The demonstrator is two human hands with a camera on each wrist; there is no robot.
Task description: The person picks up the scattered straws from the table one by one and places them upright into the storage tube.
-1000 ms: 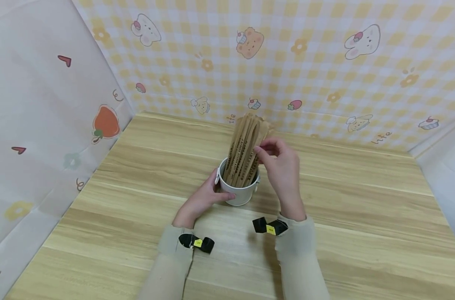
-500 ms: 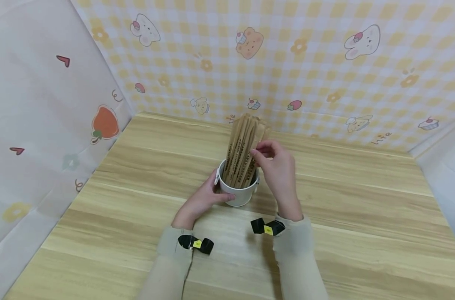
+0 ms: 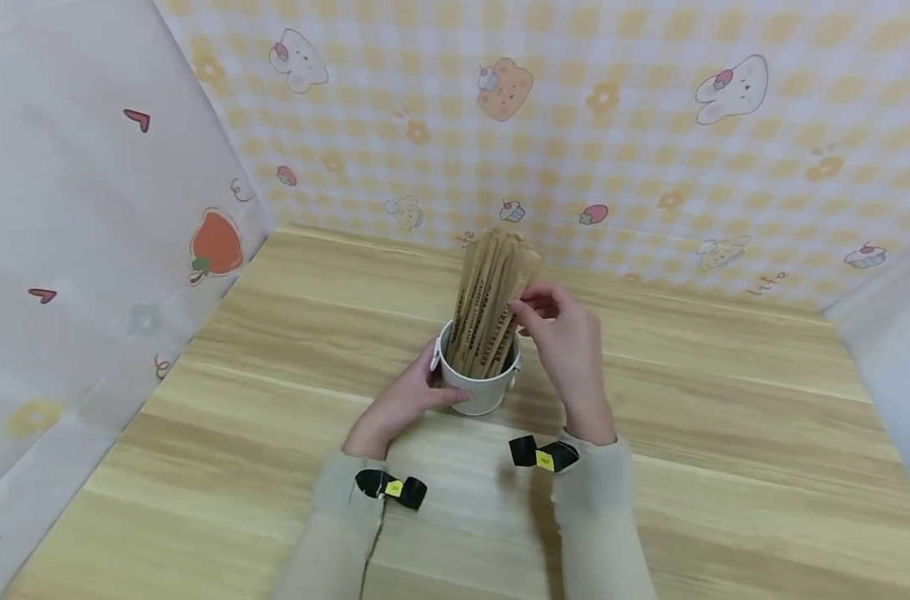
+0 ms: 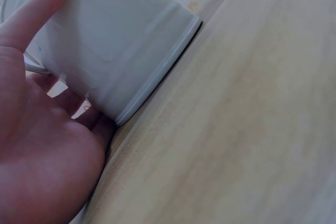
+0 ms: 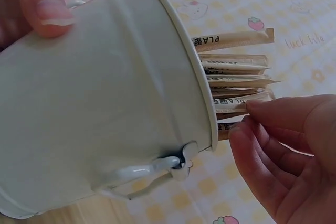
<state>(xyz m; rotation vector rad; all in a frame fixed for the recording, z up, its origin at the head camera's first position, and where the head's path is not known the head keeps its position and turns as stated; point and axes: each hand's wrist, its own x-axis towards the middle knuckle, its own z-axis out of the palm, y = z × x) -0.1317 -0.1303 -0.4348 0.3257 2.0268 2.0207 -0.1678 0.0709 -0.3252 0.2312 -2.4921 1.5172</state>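
A small white metal bucket (image 3: 479,395) stands upright on the table, filled with a bundle of brown paper-wrapped straws (image 3: 485,304) that lean slightly right. My left hand (image 3: 406,402) grips the bucket's left side; in the left wrist view the thumb lies across its wall (image 4: 121,40) and the fingers curl behind. With thumb and forefinger, my right hand (image 3: 569,342) pinches one wrapped straw (image 5: 231,104) at the bundle's right side, above the rim. Dark printing with the letters PLA shows on the wrappers in the right wrist view. The straws' lower ends are hidden inside the bucket.
The wood-grain table (image 3: 725,467) extends around the bucket. A yellow checked cloth (image 3: 575,150) with cartoon prints hangs behind it, and a white printed cloth (image 3: 87,192) hangs at the left. A bucket handle (image 5: 136,174) hangs on the outside wall.
My right hand shifts slightly left, then back right, staying at the straws. The bundle's right-hand straws shift slightly with it. My left hand stays on the bucket.
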